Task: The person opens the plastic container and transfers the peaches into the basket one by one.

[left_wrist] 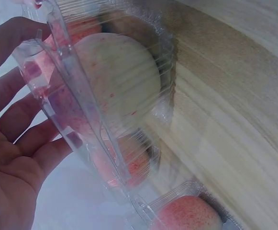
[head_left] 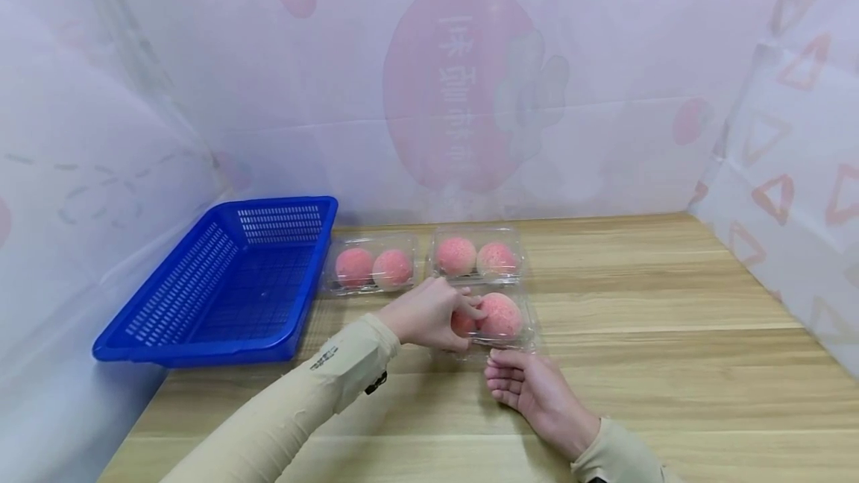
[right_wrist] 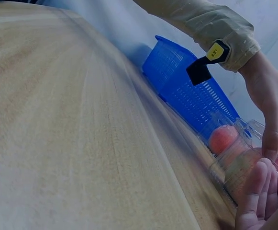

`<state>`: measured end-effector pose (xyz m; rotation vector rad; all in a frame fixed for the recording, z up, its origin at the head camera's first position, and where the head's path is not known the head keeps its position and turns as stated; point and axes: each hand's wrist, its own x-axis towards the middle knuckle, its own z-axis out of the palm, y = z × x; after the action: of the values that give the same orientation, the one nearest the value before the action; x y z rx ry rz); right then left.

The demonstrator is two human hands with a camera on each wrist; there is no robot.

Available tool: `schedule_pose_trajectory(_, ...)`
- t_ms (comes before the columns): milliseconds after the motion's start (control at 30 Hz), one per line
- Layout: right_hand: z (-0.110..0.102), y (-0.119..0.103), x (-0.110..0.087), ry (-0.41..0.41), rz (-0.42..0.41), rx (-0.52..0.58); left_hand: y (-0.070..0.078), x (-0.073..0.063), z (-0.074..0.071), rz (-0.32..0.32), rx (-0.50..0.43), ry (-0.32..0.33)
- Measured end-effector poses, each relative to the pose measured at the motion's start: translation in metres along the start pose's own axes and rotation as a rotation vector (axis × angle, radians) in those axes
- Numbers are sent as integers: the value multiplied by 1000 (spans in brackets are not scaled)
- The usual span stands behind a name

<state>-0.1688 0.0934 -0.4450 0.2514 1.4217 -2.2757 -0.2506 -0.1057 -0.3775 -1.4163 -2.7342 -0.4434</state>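
A clear plastic box [head_left: 527, 335] with two round pink-and-cream peaches [head_left: 502, 315] sits at the middle of the wooden table. My left hand [head_left: 435, 315] reaches over its left part and grips it, thumb low at the near side and fingers on top. In the left wrist view the fingers [left_wrist: 21, 115] show around the clear plastic edge. At the box's near edge is my right hand [head_left: 533, 390], fingers loosely bent and fingertips right at the rim. Seen from the right wrist, the right fingers [right_wrist: 270, 191] partly hide the box.
Behind stands a second clear box [head_left: 476, 235] with two peaches, and left of it a third box [head_left: 411, 246] with two more. A blue plastic basket [head_left: 321, 259] occupies the table's left side. Printed pale sheeting [head_left: 322, 95] encloses the back and sides.
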Motion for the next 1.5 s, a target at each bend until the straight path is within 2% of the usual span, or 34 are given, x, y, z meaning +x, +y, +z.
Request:
schedule_pose_trajectory(333, -1, 1, 0, 7, -2, -11, 1, 2, -6, -25, -38, -31)
schedule_pose_trajectory(667, -1, 0, 1, 9, -9, -20, 0, 6, -10, -1, -28, -39)
schedule_pose_trajectory(1000, 0, 0, 0, 1, -14, -27, 1, 9, -12, -45, -24, -86)
schedule_pose_trajectory(1500, 0, -1, -1, 0, -8, -41, -2, 15, -17, -4, -26, -130)
